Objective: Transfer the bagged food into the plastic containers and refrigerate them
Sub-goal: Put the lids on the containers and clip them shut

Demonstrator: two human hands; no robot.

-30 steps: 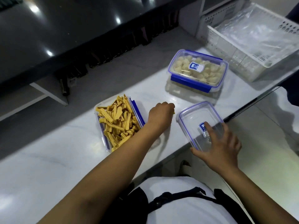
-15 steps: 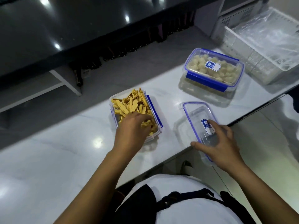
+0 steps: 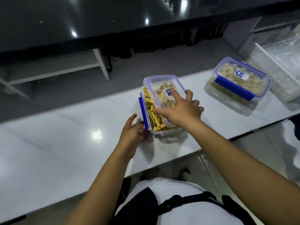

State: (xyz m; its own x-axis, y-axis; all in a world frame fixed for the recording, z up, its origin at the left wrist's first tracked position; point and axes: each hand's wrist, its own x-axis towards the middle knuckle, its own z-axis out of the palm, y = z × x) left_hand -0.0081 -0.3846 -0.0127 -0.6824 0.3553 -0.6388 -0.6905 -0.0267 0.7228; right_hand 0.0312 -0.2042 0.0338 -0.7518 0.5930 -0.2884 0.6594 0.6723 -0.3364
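Now the right hand (image 3: 181,109) lies on a clear lid (image 3: 159,86) with a blue seal and a small label, its fingers spread over the lid's top and the thumb stretched out toward 9 o'clock along the lid's near-left edge. That lid sits askew over an open tub (image 3: 162,131) at the middle of the white counter (image 3: 65,143), covering the tub's right part and leaving a band along its left side uncovered. Yellow strips (image 3: 151,111) of food fill the tub and show in that uncovered band; they also show dimly through the lid. Whether the lid rests on the tub's rim all round cannot be told.

At about 8 o'clock from the tub, the left hand (image 3: 134,132) sits against the tub's near-left corner, fingers loosely curved beside the blue side clip (image 3: 142,112), thumb raised and apart. It touches the corner, though whether it actually grips cannot be told.

Toward 2 o'clock, well apart from the tub, a second tub (image 3: 241,80) stands closed on the counter, lid clipped with a blue latch facing the person, pale chunks of food inside. Beyond it, at the frame's right edge, stands a white basket (image 3: 279,85) lined with clear plastic.
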